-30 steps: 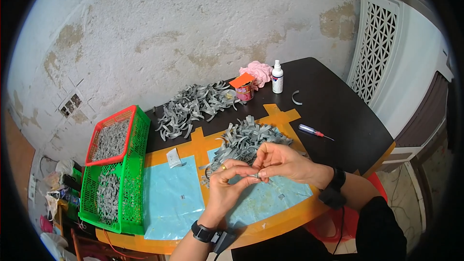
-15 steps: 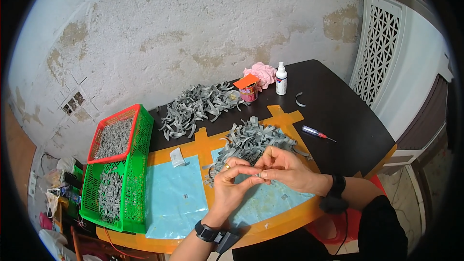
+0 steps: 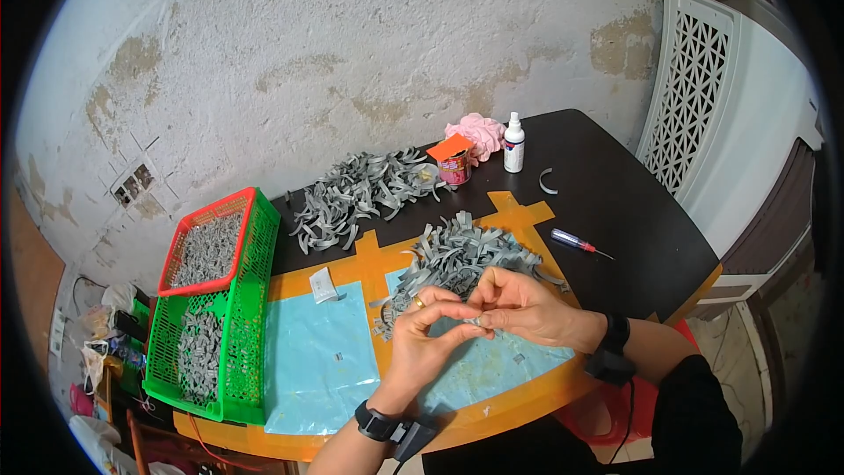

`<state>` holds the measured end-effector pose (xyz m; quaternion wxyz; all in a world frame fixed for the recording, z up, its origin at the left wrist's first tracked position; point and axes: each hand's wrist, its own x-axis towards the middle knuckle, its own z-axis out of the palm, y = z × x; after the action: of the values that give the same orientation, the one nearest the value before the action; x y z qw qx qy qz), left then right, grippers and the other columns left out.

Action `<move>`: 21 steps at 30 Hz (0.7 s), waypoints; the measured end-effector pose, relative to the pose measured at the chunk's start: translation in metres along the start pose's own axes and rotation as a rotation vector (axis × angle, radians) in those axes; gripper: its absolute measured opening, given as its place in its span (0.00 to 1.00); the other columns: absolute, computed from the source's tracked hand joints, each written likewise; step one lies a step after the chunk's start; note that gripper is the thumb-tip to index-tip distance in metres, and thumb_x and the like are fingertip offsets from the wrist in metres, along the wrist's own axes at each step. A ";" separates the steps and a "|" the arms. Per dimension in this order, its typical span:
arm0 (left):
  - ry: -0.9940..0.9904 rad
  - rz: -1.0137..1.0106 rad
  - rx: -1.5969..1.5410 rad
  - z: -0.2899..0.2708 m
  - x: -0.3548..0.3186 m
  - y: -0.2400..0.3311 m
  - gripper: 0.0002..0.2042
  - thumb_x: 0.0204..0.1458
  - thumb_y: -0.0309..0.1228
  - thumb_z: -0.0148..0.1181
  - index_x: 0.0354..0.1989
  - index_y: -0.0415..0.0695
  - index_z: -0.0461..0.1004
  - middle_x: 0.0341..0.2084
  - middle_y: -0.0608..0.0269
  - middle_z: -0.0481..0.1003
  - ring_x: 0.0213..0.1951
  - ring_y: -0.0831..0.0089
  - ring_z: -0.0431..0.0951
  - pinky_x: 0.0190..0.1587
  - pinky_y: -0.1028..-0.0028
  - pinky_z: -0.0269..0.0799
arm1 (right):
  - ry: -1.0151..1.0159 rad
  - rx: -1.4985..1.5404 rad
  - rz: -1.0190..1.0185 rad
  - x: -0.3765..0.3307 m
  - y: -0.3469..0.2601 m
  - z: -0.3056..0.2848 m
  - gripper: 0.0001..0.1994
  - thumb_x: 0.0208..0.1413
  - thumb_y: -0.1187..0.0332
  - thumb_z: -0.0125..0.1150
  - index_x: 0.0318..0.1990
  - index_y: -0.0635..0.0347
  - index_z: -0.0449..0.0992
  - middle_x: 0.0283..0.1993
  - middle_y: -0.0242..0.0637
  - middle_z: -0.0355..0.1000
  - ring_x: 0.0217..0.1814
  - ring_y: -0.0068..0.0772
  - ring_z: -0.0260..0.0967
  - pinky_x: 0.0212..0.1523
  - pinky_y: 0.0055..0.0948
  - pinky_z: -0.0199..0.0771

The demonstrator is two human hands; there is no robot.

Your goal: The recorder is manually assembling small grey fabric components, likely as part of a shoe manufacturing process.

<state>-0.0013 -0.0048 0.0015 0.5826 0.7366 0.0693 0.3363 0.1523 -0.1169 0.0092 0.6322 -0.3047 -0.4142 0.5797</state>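
Both hands meet over the blue plastic sheet, just in front of a heap of curved grey strips. My left hand is closed, its thumb and forefinger pinching a small grey piece. My right hand pinches the same piece from the other side, fingertips touching those of the left. Most of the piece is hidden by the fingers, so its exact kind cannot be made out. A tiny grey piece lies on the blue sheet near the right wrist.
Farther back lies a second heap of grey strips. A red basket sits on a green basket at left, both holding small grey pieces. Beyond are a tin, pink cloth, white spray bottle and screwdriver.
Both hands stay almost in place, with only slight finger movement around the small grey piece. The whole view has shifted very slightly.
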 end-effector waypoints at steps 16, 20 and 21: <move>-0.039 -0.194 -0.304 0.001 0.000 0.011 0.16 0.42 0.18 0.67 0.40 0.38 0.72 0.33 0.65 0.74 0.35 0.80 0.74 0.41 0.80 0.72 | 0.035 -0.164 -0.113 0.005 -0.005 -0.009 0.13 0.51 0.81 0.60 0.34 0.58 0.60 0.38 0.34 0.67 0.40 0.21 0.67 0.40 0.21 0.69; -0.037 -0.286 -0.411 0.001 0.001 0.008 0.15 0.45 0.17 0.65 0.41 0.38 0.72 0.31 0.67 0.74 0.34 0.81 0.74 0.41 0.81 0.72 | 0.015 -0.222 -0.125 0.005 -0.002 -0.012 0.12 0.50 0.82 0.62 0.35 0.60 0.64 0.38 0.34 0.67 0.41 0.21 0.67 0.41 0.21 0.70; -0.037 -0.287 -0.410 0.000 0.001 0.007 0.15 0.45 0.17 0.65 0.41 0.38 0.72 0.31 0.67 0.74 0.34 0.81 0.74 0.41 0.81 0.72 | 0.015 -0.221 -0.125 0.004 -0.002 -0.013 0.12 0.50 0.82 0.62 0.35 0.60 0.64 0.38 0.34 0.67 0.41 0.21 0.67 0.41 0.21 0.70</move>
<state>-0.0024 -0.0068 0.0078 0.7629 0.5916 0.0928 0.2439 0.1641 -0.1121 0.0055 0.6326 -0.3504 -0.4892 0.4875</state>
